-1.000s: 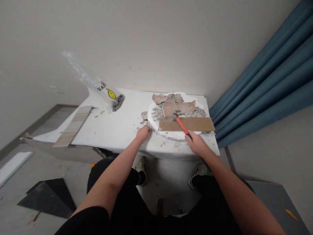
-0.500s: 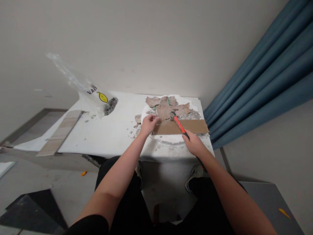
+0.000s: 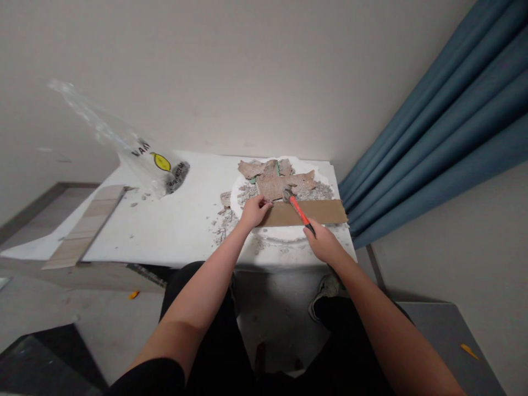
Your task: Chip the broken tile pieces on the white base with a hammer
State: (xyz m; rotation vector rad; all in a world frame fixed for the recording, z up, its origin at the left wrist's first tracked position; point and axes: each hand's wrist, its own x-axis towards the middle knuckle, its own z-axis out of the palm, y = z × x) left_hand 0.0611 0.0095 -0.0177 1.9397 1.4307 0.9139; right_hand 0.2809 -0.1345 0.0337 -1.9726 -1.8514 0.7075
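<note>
My right hand (image 3: 322, 240) grips a hammer (image 3: 300, 210) by its red and black handle. The hammer's metal head rests at or just above a worn, flat brownish piece (image 3: 270, 188) with ragged edges. Beside the left end of a smooth brown strip (image 3: 315, 213) is my left hand (image 3: 254, 212), its thumb and fingertips pinched together; what they hold, if anything, is too small to make out. Beneath the strip and broken pieces lies a white, roughly round slab (image 3: 284, 235), strewn with grey rubble (image 3: 322, 191).
A white-covered table (image 3: 165, 231) stands against the wall. On it are a clear plastic bag (image 3: 136, 159) with dark grey contents and a striped board (image 3: 88, 225) over the left edge. A blue curtain (image 3: 433, 115) hangs at right. Orange-yellow objects (image 3: 133, 295) lie lower down.
The view has shifted slightly, so the table scene sits further left. My left hand has moved a little right, to the brown strip's end. The hammer stays almost in place over the pieces.
</note>
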